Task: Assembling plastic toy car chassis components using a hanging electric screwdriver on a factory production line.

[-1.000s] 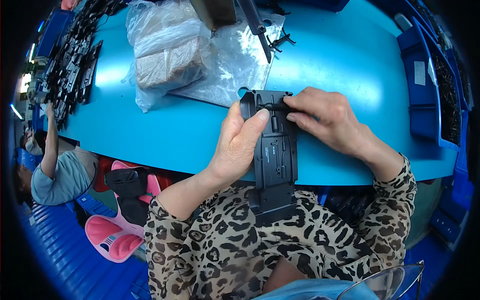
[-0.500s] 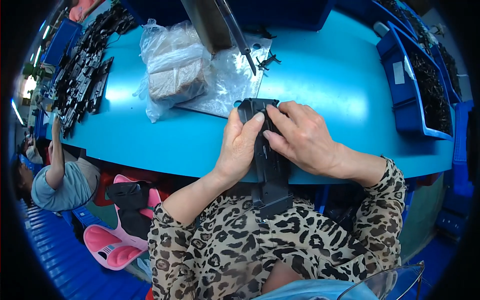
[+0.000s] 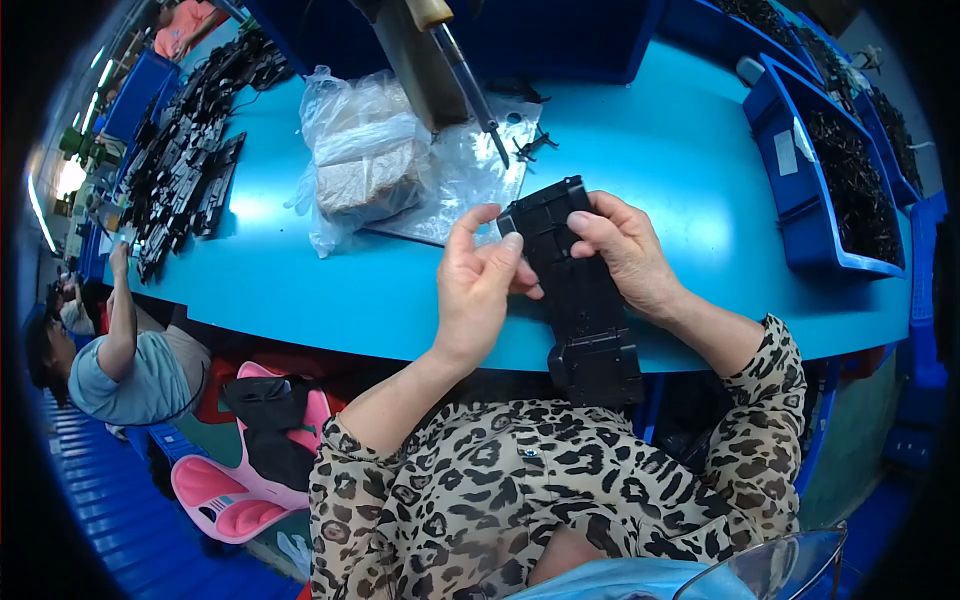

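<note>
A long black plastic housing (image 3: pixel 572 258), with a wider block at its near end, is held up at a tilt over the table's front edge. My right hand (image 3: pixel 634 255) grips its right edge, thumb on the upper face and the other fingers behind. At the upper left corner, my left hand (image 3: pixel 482 275) has its thumb and bent fingers against the side. What the left fingertips press on is partly hidden. Beyond the hands, a slim rod-like tool (image 3: pixel 470 85) with a dark pointed tip slants down. Small black plastic pieces (image 3: pixel 535 147) lie beside that tip.
A plastic-wrapped block (image 3: pixel 365 160) rests on a flat sheet on the blue table (image 3: pixel 680 150). Many black parts (image 3: pixel 195 150) are heaped at left, near a seated co-worker (image 3: pixel 130 360). Blue bins (image 3: pixel 800 200) of dark parts stand at right. A pink chair back (image 3: pixel 240 490) is lower left.
The housing has turned, showing a broader face, and its far end now leans right. My right hand has shifted to its right edge. My left hand has slid down its left side.
</note>
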Motion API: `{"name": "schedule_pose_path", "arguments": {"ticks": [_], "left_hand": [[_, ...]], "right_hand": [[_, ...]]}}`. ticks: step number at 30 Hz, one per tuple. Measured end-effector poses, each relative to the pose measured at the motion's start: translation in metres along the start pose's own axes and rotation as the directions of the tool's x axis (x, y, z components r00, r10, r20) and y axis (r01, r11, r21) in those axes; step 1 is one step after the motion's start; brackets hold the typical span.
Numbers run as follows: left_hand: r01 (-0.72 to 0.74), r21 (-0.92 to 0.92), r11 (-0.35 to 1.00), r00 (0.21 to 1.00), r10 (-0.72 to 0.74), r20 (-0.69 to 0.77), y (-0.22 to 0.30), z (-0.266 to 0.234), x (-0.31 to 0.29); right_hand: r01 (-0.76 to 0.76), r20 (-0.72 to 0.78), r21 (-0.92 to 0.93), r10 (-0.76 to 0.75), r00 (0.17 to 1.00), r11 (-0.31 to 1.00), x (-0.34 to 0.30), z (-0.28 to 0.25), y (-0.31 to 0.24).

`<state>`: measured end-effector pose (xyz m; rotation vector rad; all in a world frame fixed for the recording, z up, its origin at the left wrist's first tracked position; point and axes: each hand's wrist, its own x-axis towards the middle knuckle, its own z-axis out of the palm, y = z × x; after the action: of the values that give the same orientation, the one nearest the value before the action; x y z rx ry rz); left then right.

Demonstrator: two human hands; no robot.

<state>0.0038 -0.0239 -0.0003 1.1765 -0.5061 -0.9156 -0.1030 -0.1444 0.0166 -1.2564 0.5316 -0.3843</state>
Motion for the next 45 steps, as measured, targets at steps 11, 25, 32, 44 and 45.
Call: {"name": "schedule_pose_path", "arguments": {"ticks": [11,25,32,44,45], "left_hand": [[0.24,-0.267,0.933,0.969,-0.216,0.118,0.015,-0.013,0.003],[0.189,-0.306,0.933,0.982,-0.172,0.084,0.026,-0.024,-0.003],[0.155,-0.325,0.933,0.988,-0.144,0.058,0.04,-0.025,-0.003],[0.145,-0.337,0.93,0.989,-0.13,0.067,0.051,-0.028,0.003],[0.145,-0.338,0.93,0.989,-0.127,0.075,0.051,-0.029,0.003]], "right_hand": [[-0.215,0.06,0.29,0.207,0.977,0.933,0.001,0.007,0.003],[-0.164,0.076,0.24,0.15,0.986,0.957,0.013,0.011,-0.003],[-0.146,0.106,0.316,0.118,0.987,0.937,0.017,0.021,-0.012],[-0.125,0.107,0.316,0.096,0.99,0.941,0.025,0.025,-0.019],[-0.121,0.109,0.31,0.091,0.99,0.943,0.026,0.026,-0.019]]}}
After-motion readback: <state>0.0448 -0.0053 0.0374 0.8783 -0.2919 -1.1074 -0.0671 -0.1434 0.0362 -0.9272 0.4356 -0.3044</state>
